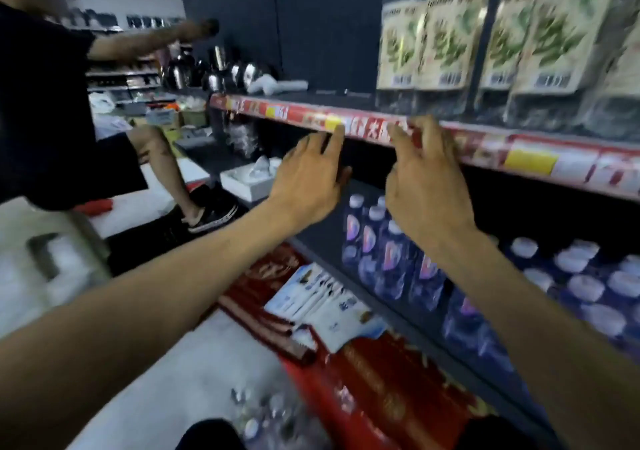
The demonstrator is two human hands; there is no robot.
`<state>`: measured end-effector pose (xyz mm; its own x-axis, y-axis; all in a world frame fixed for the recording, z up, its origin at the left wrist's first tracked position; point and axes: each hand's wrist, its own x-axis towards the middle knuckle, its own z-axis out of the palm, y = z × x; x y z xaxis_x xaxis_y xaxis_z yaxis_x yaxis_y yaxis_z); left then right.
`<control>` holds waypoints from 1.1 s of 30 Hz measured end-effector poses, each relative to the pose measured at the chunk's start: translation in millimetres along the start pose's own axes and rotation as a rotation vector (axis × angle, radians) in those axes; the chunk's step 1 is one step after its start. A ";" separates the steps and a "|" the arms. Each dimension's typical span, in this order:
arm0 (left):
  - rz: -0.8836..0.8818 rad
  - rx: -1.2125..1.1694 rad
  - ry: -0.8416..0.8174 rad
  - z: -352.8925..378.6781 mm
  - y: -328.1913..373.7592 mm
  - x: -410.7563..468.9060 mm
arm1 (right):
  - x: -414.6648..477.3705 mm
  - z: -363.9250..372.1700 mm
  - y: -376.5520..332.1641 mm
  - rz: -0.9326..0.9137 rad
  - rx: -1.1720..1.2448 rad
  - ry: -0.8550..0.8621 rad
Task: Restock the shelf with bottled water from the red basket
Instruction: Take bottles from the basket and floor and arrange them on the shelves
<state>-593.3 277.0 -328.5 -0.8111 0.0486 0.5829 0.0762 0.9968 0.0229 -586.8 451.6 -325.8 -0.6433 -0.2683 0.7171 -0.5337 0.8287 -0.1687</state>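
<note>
Raised left hand (308,179) and right hand (427,189) empty, fingers (334,137) loosely spread, up at the red price strip (311,118). Found bottled water (384,255) standing in rows on the shelf (320,233) just below, and blurred loose bottles (266,411) down by the floor. Could not make out the red basket. Judged as between placements, empty-handed. Next called for reaching down and gripping another bottle.

Water bottles (391,259) — white-capped, upright, crowding the lower shelf (323,233).

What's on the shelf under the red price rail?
White-capped water bottles stand in rows there. The right hand covers some; farther back is too dark to see.
</note>
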 end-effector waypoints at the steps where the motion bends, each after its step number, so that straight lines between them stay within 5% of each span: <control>1: -0.013 0.022 -0.029 2.7 -3.4 -15.0 | -9.4 6.9 -3.1 -0.027 0.043 -0.008; 8: -0.216 0.092 -0.195 41.2 -35.8 -140.2 | -94.1 76.1 -37.8 -0.165 0.295 -0.136; 23: -0.949 -0.071 -0.834 207.3 -130.5 -408.4 | -275.2 274.4 -70.3 0.027 0.368 -0.922; 27: -0.977 -0.168 -0.962 248.3 -144.1 -448.8 | -312.5 325.2 -69.7 0.177 0.313 -1.141; 33: -0.837 -0.165 -0.799 305.6 -137.8 -433.9 | -370.1 386.1 -58.0 0.332 0.327 -1.343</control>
<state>-429.0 137.8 -832.7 -0.7733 -0.5352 -0.3400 -0.6283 0.7189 0.2973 -529.7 313.2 -842.6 -0.6872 -0.4954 -0.5315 -0.2391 0.8450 -0.4784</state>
